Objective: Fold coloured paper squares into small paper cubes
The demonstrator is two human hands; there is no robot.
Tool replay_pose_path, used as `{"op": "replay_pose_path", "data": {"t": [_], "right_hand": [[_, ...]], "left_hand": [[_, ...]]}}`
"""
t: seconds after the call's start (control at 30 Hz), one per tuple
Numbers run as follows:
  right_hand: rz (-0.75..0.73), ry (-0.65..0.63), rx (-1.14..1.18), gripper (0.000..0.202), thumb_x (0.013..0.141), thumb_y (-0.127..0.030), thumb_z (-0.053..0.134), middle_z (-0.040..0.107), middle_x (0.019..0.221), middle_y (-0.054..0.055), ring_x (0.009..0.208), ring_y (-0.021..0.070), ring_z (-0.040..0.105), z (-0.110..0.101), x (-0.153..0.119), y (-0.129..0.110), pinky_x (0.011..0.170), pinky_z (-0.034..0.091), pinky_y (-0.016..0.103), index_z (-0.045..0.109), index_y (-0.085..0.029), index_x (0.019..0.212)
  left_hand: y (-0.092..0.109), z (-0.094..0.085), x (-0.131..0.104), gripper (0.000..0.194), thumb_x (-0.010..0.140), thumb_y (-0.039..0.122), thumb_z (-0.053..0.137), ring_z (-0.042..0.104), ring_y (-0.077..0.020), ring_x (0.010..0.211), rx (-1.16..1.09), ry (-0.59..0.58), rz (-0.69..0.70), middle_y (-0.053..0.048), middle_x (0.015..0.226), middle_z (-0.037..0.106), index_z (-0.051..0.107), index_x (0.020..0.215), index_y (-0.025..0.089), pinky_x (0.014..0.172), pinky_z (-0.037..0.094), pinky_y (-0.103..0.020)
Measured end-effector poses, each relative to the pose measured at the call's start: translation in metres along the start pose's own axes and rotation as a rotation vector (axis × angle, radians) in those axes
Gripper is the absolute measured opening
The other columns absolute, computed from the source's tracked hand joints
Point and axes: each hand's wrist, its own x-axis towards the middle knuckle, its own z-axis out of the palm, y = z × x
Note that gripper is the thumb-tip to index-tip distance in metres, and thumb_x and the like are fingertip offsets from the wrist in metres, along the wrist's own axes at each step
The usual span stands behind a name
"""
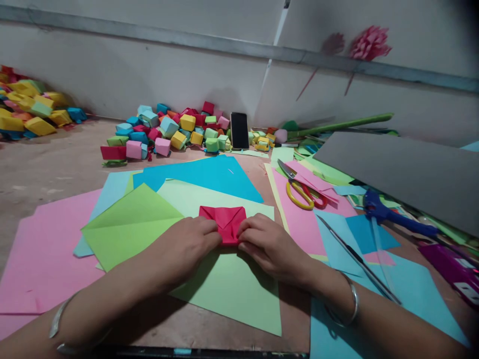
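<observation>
A folded red paper (227, 219) with diagonal creases is between my two hands, over a pale green sheet (239, 294). The fingers of my left hand (192, 244) are closed on its left side. On its right side my right hand (271, 247) pinches the edge, thumb low. Both thumbs are partly hidden by the other fingers. A bright green creased square (129, 227) lies under and beyond my left forearm. Blue sheets (198, 174) lie just behind the red paper.
Small folded paper cubes (168, 127) and a phone (239, 130) stand along the wall. At right are scissors (299, 192), a long metal blade tool (359, 259), a blue glue gun (400, 219) and a purple object (449, 269). Pink sheets (56, 254) lie at left.
</observation>
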Motion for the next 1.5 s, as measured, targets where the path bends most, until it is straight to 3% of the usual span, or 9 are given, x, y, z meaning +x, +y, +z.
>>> {"op": "replay_pose_path", "data": {"t": [0.27,0.57,0.73,0.87,1.0,1.1,1.2,1.33,1.5], "right_hand": [[0.342,0.077,0.017,0.017,0.093,-0.023,0.045,0.058,0.074,0.003,0.065,0.0143,0.049,0.004,0.003,-0.006,0.058,0.035,0.026,0.051,-0.018,0.078],[0.405,0.069,-0.124,0.017,0.089,-0.025,0.045,0.057,0.067,0.002,0.060,0.0137,0.047,0.011,0.008,-0.004,0.055,0.029,0.027,0.050,-0.018,0.075],[0.410,0.049,-0.157,0.019,0.093,-0.027,0.041,0.058,0.069,0.003,0.059,0.0142,0.047,0.014,0.009,-0.004,0.055,0.028,0.027,0.051,-0.018,0.079],[0.413,0.052,-0.165,0.019,0.093,-0.028,0.040,0.057,0.069,0.003,0.058,0.0144,0.046,0.015,0.008,-0.002,0.054,0.029,0.027,0.050,-0.018,0.082],[0.388,0.111,-0.075,0.018,0.094,-0.027,0.040,0.058,0.072,0.003,0.061,0.0145,0.047,0.012,0.007,-0.002,0.056,0.032,0.027,0.050,-0.018,0.082],[0.367,0.209,0.042,0.017,0.094,-0.027,0.044,0.058,0.077,0.004,0.068,0.0155,0.051,0.006,0.007,-0.003,0.061,0.039,0.029,0.052,-0.018,0.082],[0.348,0.294,0.164,0.014,0.089,-0.032,0.054,0.058,0.094,0.008,0.091,0.0206,0.055,0.002,0.007,-0.001,0.071,0.047,0.032,0.057,-0.019,0.086],[0.420,0.325,0.443,0.023,0.080,-0.038,0.066,0.051,0.121,0.014,0.119,0.0277,0.046,-0.003,0.007,0.001,0.081,0.053,0.037,0.064,-0.019,0.092],[0.548,0.268,0.819,0.021,0.084,-0.037,0.061,0.064,0.096,0.009,0.079,0.0173,0.060,-0.008,0.008,-0.008,0.063,0.052,0.031,0.065,-0.017,0.086]], "left_hand": [[-0.007,0.011,0.007,0.021,0.089,0.017,0.040,0.056,-0.0190,0.065,-0.046,0.114,-0.315,-0.005,0.074,0.064,0.059,0.079,0.017,0.058,0.035,-0.028],[-0.004,0.010,0.007,0.018,0.092,0.029,0.044,0.057,-0.0216,0.081,-0.192,0.235,-0.381,-0.007,0.091,0.060,0.058,0.095,0.017,0.071,0.044,-0.034],[-0.007,0.007,0.005,0.058,0.081,0.039,0.062,0.058,-0.0251,0.092,-0.309,0.269,-0.460,-0.016,0.126,0.046,0.045,0.132,0.016,0.080,0.049,-0.042],[-0.007,0.001,0.005,0.063,0.074,0.030,0.068,0.058,-0.0245,0.094,-0.405,0.253,-0.486,-0.012,0.116,0.053,0.046,0.132,0.019,0.081,0.049,-0.041],[-0.006,-0.004,0.005,0.074,0.066,0.028,0.072,0.054,-0.0132,0.066,-0.612,0.307,-0.602,-0.010,0.112,0.053,0.043,0.133,0.020,0.059,0.049,-0.030],[-0.006,-0.007,0.006,0.078,0.062,0.029,0.075,0.053,-0.0117,0.062,-0.857,0.307,-0.673,-0.008,0.108,0.055,0.041,0.132,0.020,0.051,0.047,-0.027],[-0.007,-0.010,0.007,0.072,0.061,0.027,0.076,0.055,-0.0125,0.065,-1.018,0.352,-0.660,-0.003,0.098,0.055,0.045,0.126,0.020,0.053,0.049,-0.027],[-0.006,-0.013,0.007,0.062,0.063,0.027,0.075,0.055,-0.0120,0.068,-0.999,0.513,-0.572,0.000,0.091,0.052,0.050,0.119,0.020,0.059,0.051,-0.027],[-0.001,-0.008,0.004,0.054,0.070,0.024,0.072,0.051,-0.0116,0.072,-0.864,0.616,-0.387,0.000,0.094,0.052,0.051,0.119,0.022,0.069,0.050,-0.029]]}}
